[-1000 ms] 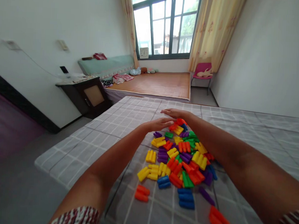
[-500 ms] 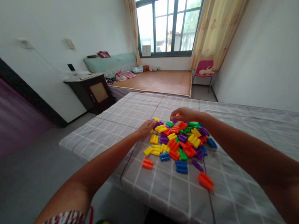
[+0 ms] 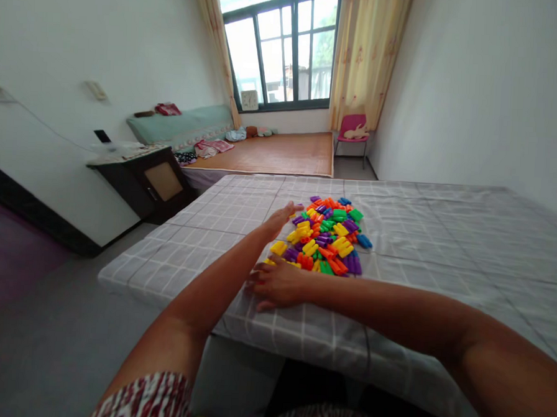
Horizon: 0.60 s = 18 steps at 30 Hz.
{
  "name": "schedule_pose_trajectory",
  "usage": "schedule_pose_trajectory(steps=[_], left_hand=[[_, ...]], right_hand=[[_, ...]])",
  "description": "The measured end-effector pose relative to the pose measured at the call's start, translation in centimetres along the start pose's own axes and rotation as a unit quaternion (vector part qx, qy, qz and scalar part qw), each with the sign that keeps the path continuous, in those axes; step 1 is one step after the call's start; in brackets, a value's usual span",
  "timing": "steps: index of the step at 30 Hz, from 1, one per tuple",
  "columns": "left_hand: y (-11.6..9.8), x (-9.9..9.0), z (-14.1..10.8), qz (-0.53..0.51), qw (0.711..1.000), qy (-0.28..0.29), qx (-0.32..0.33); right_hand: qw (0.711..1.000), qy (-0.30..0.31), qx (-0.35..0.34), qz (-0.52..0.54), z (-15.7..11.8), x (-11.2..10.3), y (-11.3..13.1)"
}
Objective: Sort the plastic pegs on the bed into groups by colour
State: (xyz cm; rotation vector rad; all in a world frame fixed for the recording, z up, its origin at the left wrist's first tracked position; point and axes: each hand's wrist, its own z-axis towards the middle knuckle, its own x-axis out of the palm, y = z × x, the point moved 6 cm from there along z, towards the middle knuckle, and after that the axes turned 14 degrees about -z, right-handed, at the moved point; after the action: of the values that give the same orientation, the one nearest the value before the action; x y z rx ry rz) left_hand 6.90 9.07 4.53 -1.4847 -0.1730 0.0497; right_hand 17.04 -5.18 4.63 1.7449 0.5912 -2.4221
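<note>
Right hand [image 3: 281, 284] round to the near side of the coloured pieces [image 3: 323, 239], grip unclear; left hand [image 3: 278, 223], grip apart; clock [image 3: 249, 100] illegible.

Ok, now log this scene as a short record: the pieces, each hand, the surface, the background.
Pieces: multicoloured heap of small, tubular, plastic-looking pieces
Colours: yellow, orange, purple, green, blue
Left hand: fingers extended, at the heap's left edge
Right hand: fingers spread, at the heap's near left edge; what lies under it is hidden
Surface: grey cloth with white grid lines
Background: dark cabinet with tan door panel; pink chair with thin legs; square white clock by the window
</note>
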Motion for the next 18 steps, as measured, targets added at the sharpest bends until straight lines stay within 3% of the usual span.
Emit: schedule_pose_trajectory(steps=[5, 8, 12, 14, 16, 18], left_hand=[[0.0, -4.7, -3.1, 0.101, 0.989, -0.11, 0.002], [0.6, -5.7, -4.1, 0.108, 0.984, -0.141, -0.007], [1.3, -4.3, -3.1, 0.086, 0.984, -0.153, 0.009], [1.5, -3.1, -1.9, 0.077, 0.983, -0.161, 0.032], [2.0, -2.1, -0.4, 0.071, 0.981, -0.174, 0.043], [2.7, -1.3, 1.0, 0.066, 0.98, -0.183, 0.038]], right_hand=[[0.993, 0.065, 0.093, -0.039, -2.6, 0.3, -3.2], [0.986, 0.086, 0.127, -0.067, -6.1, -0.6, -6.6], [0.97, 0.072, 0.211, -0.097, -11.1, -2.4, -12.1], [0.96, 0.049, 0.254, -0.108, -13.2, -3.6, -13.5], [0.955, 0.016, 0.277, -0.108, -14.8, -4.8, -12.9], [0.966, -0.007, 0.246, -0.085, -15.5, -5.5, -9.8]])
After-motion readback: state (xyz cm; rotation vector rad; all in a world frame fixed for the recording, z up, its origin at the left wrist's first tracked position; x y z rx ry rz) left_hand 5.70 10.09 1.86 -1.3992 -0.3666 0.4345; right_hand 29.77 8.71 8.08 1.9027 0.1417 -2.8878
